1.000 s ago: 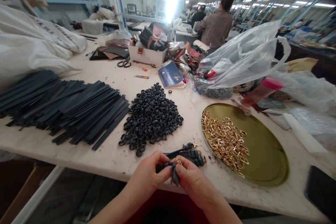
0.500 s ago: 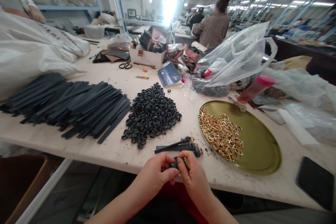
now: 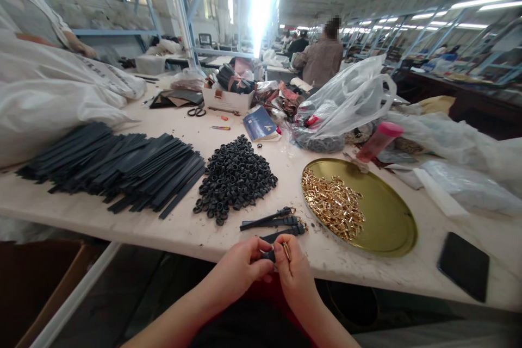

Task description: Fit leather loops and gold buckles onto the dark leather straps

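My left hand (image 3: 248,262) and my right hand (image 3: 291,261) meet at the table's front edge, fingers closed round one dark strap (image 3: 267,255). Its gold buckle (image 3: 286,250) pokes out between my right thumb and fingers; most of the strap is hidden in my grip. Just beyond lie several buckled straps (image 3: 281,222) with gold ends pointing right. A heap of small dark loops (image 3: 236,176) rises behind them. To the right, a round gold tray (image 3: 385,217) holds a pile of gold buckles (image 3: 334,204). Flat dark strips (image 3: 134,168) are spread on the left.
A black phone (image 3: 464,265) lies at the right front. Behind are a blue booklet (image 3: 261,123), scissors (image 3: 196,111), a white box (image 3: 228,101), a clear plastic bag (image 3: 346,98) and a pink-capped jar (image 3: 379,142). A white sack (image 3: 53,92) bulges at the left, beside another person's hand (image 3: 84,49).
My view has tilted up slightly and turned right, so the tray and phone appear further left. Both hands keep hold of the strap and buckle, with little change in grip.
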A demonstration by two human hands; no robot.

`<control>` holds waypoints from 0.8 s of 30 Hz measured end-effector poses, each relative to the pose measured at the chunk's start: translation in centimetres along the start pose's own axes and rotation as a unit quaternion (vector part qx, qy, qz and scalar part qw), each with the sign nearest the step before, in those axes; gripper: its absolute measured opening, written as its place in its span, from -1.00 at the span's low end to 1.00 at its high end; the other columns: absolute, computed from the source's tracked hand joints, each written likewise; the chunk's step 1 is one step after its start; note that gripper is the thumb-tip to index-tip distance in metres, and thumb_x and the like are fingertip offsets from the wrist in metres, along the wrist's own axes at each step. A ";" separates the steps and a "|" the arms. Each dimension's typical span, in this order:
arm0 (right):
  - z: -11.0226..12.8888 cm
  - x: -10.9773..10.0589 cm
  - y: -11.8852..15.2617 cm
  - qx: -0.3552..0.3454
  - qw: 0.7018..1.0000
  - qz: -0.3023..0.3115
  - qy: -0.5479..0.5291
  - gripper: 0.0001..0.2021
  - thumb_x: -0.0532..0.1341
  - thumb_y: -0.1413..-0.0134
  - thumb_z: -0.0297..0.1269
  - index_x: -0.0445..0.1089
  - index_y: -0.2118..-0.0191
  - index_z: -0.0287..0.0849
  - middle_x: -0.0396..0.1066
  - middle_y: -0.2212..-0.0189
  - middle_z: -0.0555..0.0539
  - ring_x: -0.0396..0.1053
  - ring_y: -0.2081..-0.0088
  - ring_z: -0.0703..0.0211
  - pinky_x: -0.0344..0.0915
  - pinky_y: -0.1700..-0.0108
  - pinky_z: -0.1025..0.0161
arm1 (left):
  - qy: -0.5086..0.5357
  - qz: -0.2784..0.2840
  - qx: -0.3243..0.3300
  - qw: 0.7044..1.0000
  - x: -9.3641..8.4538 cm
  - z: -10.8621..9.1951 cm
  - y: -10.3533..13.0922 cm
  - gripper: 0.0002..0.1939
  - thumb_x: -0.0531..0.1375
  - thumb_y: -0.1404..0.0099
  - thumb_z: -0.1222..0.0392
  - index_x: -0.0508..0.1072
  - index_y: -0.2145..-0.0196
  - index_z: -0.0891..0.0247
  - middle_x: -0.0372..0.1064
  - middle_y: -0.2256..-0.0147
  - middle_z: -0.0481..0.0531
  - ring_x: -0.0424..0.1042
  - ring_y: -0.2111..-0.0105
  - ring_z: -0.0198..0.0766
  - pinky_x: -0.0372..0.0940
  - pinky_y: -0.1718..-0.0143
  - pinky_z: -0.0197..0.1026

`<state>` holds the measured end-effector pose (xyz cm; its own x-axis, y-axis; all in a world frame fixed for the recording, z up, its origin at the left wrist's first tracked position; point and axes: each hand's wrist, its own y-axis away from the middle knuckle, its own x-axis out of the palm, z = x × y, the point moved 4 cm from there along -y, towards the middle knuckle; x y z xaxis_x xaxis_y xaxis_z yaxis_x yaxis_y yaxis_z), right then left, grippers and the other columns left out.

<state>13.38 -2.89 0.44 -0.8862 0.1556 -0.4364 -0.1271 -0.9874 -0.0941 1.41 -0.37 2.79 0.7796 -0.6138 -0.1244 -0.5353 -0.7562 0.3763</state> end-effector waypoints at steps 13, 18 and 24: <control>-0.5 0.2 1.6 -0.020 0.997 0.040 -0.057 -0.78 -0.10 -0.19 -0.16 0.19 0.32 -0.14 0.23 0.51 0.03 0.24 0.45 0.24 0.19 0.40 0.33 | -0.012 0.085 -0.027 0.996 0.4 0.5 0.8 -0.82 0.04 -0.11 0.22 0.30 0.31 0.31 0.40 0.50 -0.01 0.40 0.50 -0.29 0.25 0.47 -0.29; -1.4 0.3 1.1 -0.018 0.999 0.025 -0.044 -0.75 -0.12 -0.20 -0.16 0.20 0.35 -0.14 0.25 0.50 0.02 0.26 0.43 0.23 0.21 0.38 0.33 | -0.119 0.094 -0.019 0.988 0.4 -0.2 -0.1 -0.84 -0.06 -0.13 0.22 0.25 0.52 0.27 0.32 0.60 -0.06 0.30 0.63 -0.37 0.16 0.60 -0.37; -1.9 -0.8 -1.1 -0.040 0.999 -0.032 0.012 -0.75 -0.08 -0.17 -0.13 0.24 0.32 -0.13 0.32 0.51 0.00 0.30 0.46 0.20 0.23 0.42 0.32 | -0.181 0.063 0.013 0.981 -0.7 -1.3 -1.9 -0.76 -0.05 -0.17 0.18 0.31 0.55 0.26 0.33 0.61 -0.05 0.30 0.64 -0.35 0.13 0.62 -0.38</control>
<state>15.03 -1.87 -0.81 -0.8666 0.2198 -0.4480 -0.1464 -0.9702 -0.1929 2.28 1.77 3.37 0.5421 -0.7398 -0.3985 -0.6318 -0.6715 0.3871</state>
